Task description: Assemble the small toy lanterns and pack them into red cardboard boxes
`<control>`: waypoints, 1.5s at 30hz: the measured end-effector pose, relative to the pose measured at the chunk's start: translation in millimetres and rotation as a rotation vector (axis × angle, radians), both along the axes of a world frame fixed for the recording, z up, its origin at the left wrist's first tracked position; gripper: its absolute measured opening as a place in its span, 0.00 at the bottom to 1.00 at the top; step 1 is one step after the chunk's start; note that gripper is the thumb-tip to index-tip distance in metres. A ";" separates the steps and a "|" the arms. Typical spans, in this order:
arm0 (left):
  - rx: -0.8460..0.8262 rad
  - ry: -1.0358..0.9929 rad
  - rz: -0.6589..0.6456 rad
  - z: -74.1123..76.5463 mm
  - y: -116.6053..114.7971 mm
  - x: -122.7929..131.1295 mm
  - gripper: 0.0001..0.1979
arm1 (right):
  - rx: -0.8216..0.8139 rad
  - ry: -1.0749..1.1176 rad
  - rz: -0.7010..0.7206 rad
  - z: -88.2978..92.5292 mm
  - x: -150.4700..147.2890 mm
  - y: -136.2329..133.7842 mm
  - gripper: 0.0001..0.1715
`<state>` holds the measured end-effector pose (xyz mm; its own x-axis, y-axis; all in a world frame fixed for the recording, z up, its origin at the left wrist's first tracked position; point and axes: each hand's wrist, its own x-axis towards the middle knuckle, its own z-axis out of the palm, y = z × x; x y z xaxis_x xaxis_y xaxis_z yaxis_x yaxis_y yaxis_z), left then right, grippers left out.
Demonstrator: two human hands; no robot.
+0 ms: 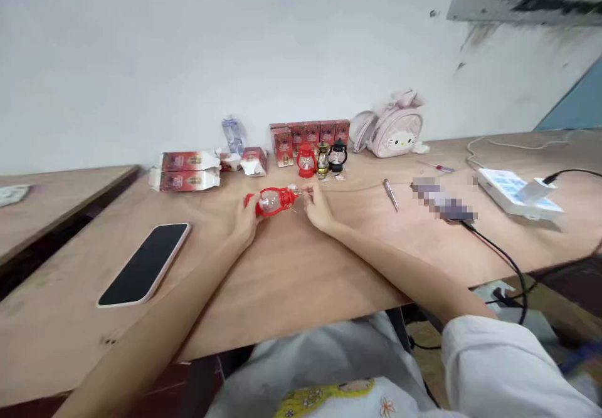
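My left hand [246, 219] is closed around the base of a small red lantern [269, 202] with a clear globe. The lantern lies on its side above the wooden table, its top pointing right. At that top end, the fingertips of my right hand [320, 210] are pinched together on something small that I cannot make out. Behind my hands stand a red lantern [306, 161], a gold-and-black lantern [322, 158] and a black lantern [337, 156], all upright and close together.
Several red boxes [312, 132] line the wall; open boxes [188, 180] lie to their left, near a bottle [233, 135]. A phone [145, 264] is at left. Rightward are a screwdriver [390, 194], pink bag [399, 133], blurred-out device [442, 198] on a cable, and power strip [503, 189].
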<state>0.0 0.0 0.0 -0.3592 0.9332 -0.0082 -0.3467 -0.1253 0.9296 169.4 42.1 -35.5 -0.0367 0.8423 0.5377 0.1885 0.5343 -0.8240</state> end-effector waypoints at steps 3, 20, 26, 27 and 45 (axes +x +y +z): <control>0.009 -0.013 -0.023 1.1 -0.4 -0.4 0.07 | 0.056 -0.036 -0.001 1.8 1.1 -2.8 0.05; -0.048 0.013 -0.144 4.4 -1.8 -2.8 0.09 | 0.323 -0.193 0.018 15.3 1.6 -18.7 0.07; -0.044 0.041 -0.141 4.6 -2.3 -1.5 0.09 | 0.327 -0.182 0.039 15.9 2.2 -18.5 0.07; -0.042 0.042 -0.141 4.6 -2.5 -1.1 0.09 | 0.324 -0.181 0.040 16.1 2.3 -18.6 0.07; 0.029 0.041 -0.107 -0.6 -2.4 -0.9 0.14 | 0.324 -0.193 0.038 17.0 1.6 -19.6 0.07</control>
<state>-0.9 -2.4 -0.6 -0.2566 0.9660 0.0317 -0.3214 -0.1162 0.9398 171.0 22.5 -18.4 -0.1915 0.6258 0.7561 0.2990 0.7710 -0.5623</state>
